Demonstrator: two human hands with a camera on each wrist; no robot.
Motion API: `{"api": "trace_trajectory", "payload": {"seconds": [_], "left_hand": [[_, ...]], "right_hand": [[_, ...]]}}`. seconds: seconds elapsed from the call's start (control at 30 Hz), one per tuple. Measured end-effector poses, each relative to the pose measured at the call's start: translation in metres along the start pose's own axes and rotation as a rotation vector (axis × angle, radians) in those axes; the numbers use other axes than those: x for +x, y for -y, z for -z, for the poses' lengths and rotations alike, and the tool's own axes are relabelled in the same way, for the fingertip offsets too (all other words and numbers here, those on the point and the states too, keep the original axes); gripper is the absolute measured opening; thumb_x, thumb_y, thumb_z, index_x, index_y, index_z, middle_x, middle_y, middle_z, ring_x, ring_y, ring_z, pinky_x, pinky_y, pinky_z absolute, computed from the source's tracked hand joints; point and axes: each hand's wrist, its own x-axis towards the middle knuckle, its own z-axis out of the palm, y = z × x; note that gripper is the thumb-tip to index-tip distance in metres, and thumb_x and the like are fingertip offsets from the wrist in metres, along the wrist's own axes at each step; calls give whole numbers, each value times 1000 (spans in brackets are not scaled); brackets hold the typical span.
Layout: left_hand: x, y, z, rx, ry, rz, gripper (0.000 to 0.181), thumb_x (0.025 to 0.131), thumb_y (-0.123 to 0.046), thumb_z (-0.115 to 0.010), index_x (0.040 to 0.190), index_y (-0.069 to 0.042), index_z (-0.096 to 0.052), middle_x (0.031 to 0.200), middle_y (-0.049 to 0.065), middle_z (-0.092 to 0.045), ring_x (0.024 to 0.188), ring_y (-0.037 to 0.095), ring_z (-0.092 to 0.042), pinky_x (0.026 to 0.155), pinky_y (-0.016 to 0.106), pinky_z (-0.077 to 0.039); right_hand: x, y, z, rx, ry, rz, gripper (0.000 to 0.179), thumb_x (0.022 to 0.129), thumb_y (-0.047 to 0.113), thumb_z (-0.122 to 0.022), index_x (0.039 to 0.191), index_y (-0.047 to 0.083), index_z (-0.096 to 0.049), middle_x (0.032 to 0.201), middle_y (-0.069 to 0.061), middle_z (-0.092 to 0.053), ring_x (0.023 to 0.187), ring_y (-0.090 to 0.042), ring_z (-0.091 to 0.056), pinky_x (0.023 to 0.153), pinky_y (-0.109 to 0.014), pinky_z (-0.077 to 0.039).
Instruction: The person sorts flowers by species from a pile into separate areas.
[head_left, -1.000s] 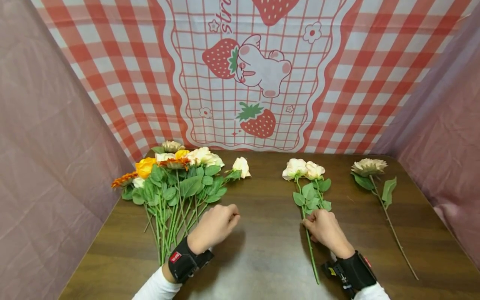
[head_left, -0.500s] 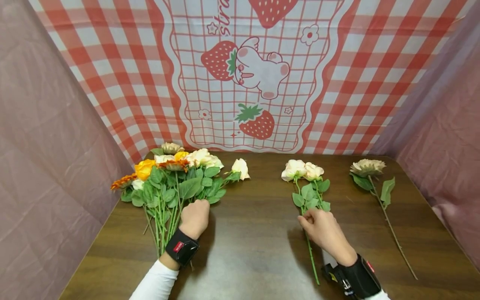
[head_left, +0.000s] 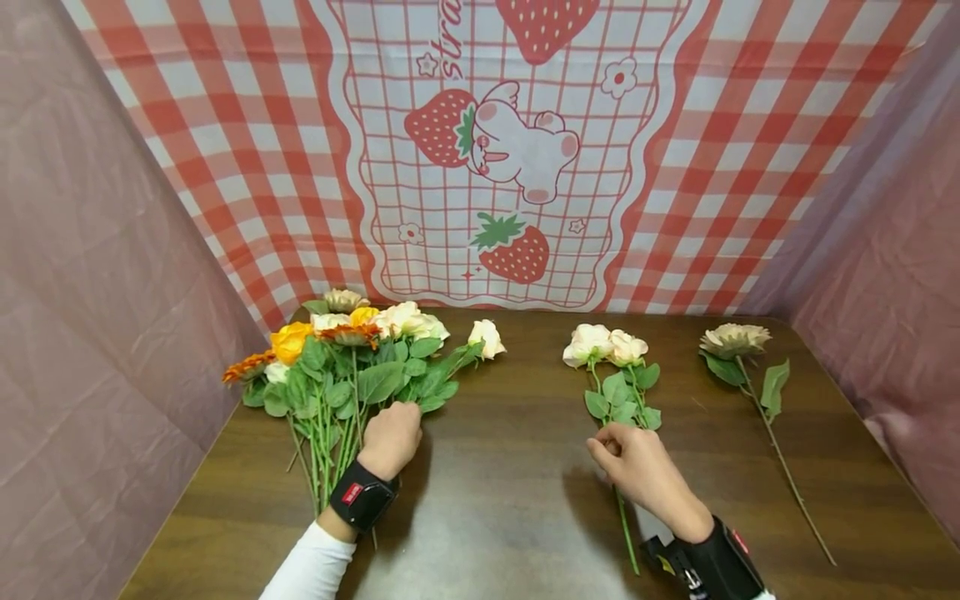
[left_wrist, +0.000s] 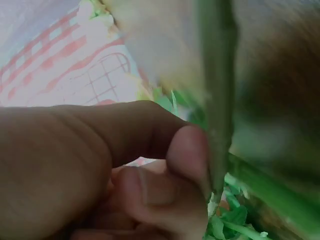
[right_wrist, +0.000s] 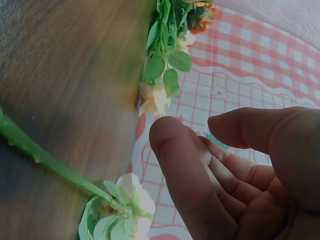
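Note:
At the right side of the flower bunch [head_left: 330, 392], my left hand [head_left: 392, 435] pinches a flower stem [left_wrist: 218, 75] between thumb and curled index finger. Which bloom this stem belongs to is hidden among the leaves. A pale rose [head_left: 487, 339] sticks out from the bunch on the right. Over the stems of two cream roses [head_left: 588, 346], my right hand [head_left: 637, 467] has its thumb and index finger parted, and nothing lies between them. Beneath it a green stem [right_wrist: 45, 160] lies on the table, apart from the fingers.
A beige flower [head_left: 735, 342] with a long brown stem lies alone at the right on the wooden table [head_left: 510, 500]. Orange and yellow blooms [head_left: 291, 337] top the bunch at left. Behind stands a checked strawberry cloth [head_left: 525, 150].
My left hand has moved left from beside the bunch onto its stems and pinched one; the outer pale rose has shifted slightly right. My right hand's fingers have come off the cream roses' stem.

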Motion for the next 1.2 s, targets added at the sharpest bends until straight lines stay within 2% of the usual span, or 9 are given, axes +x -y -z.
{"api": "trace_trajectory", "payload": {"seconds": [0.2,0.33,0.6,0.8,1.0,1.2], "left_hand": [[2,-1,3,-92,17,-21,8,74,1,-57,68,-1,-53,56,14,-56,45,27,-52,37,41,-45],[3,-3,7,-93,-5,-38,6,77,1,-53,75,-2,-48,54,11,-51,43,25,-49,35,39,-44],[4,-13,22,-128,-225,-138,14,86,-4,-53,78,-6,-41,53,3,-44,40,21,-45,31,34,-37],[0,-28,38,-242,-305,-213,10,88,-9,-56,83,-10,-47,63,-3,-48,49,14,-48,37,30,-42],[-13,-57,50,-439,-313,-349,6,86,-7,-58,87,-9,-53,67,-4,-56,54,5,-48,44,23,-45],[-31,-90,47,-640,-240,-473,9,85,-5,-59,84,-9,-52,65,-4,-57,56,-2,-49,46,13,-43]], "right_hand": [[-1,1,-2,2,-4,28,12,89,18,-60,82,10,-66,55,-1,-59,43,-5,-49,41,-26,-41],[-1,2,-1,8,-2,28,11,89,17,-60,83,11,-66,56,-1,-60,43,-5,-50,41,-26,-41],[-2,7,-2,36,3,48,10,89,16,-60,86,10,-66,59,-2,-61,46,-7,-53,42,-26,-44],[-8,19,-2,53,3,106,5,89,17,-60,91,15,-65,65,1,-62,51,-4,-51,45,-27,-45],[-17,37,-8,187,-58,217,10,90,18,-58,99,21,-62,73,7,-62,60,-4,-55,49,-26,-49],[-29,55,-16,385,-116,302,25,89,6,-58,113,11,-59,80,-3,-65,65,-9,-59,51,-29,-53]]}}
